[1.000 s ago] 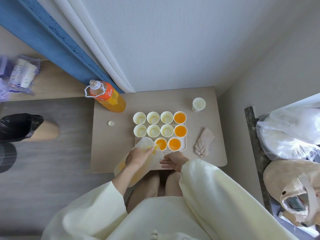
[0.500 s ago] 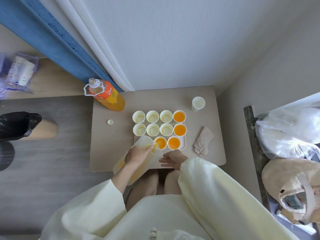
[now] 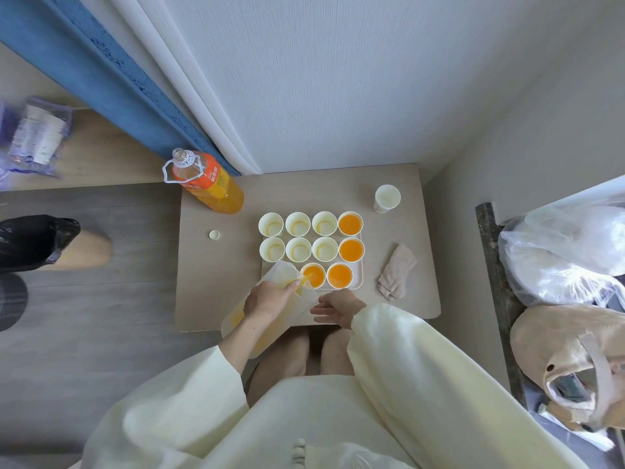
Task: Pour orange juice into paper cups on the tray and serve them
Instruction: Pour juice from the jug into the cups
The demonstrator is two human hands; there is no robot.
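Orange juice (image 3: 350, 224) is seen in four of the paper cups (image 3: 298, 249) that stand on the white tray (image 3: 357, 283) at the middle of the table (image 3: 220, 265). The rightmost cup of the far row, the rightmost cup of the middle row and the two visible cups of the near row are filled. The other six cups in view are shown with pale insides and no orange fill. A translucent jug (image 3: 282, 272) is gripped by the left hand (image 3: 270, 296), whose fingers are curled around it. The jug is tilted toward the tray, and its spout is held at the rim of the left cup of the near row (image 3: 314, 275). Some juice can be made out in the jug's lower end, which hangs past the table's near edge. The near left corner of the tray is covered by the jug. The right hand (image 3: 338, 308) is held released, with fingers loosely extended, just beside the jug near the table's front edge; whether it touches the jug cannot be told. An uncapped juice bottle (image 3: 206, 186), partly full, is placed at the far left corner of the table, and its small cap (image 3: 214, 234) lies apart from it, between the bottle and the tray. A single paper cup (image 3: 387, 198) is set apart near the far right corner. A folded beige cloth (image 3: 397, 270) lies to the right of the tray. Pale wide sleeves (image 3: 406, 350) are worn on both arms.
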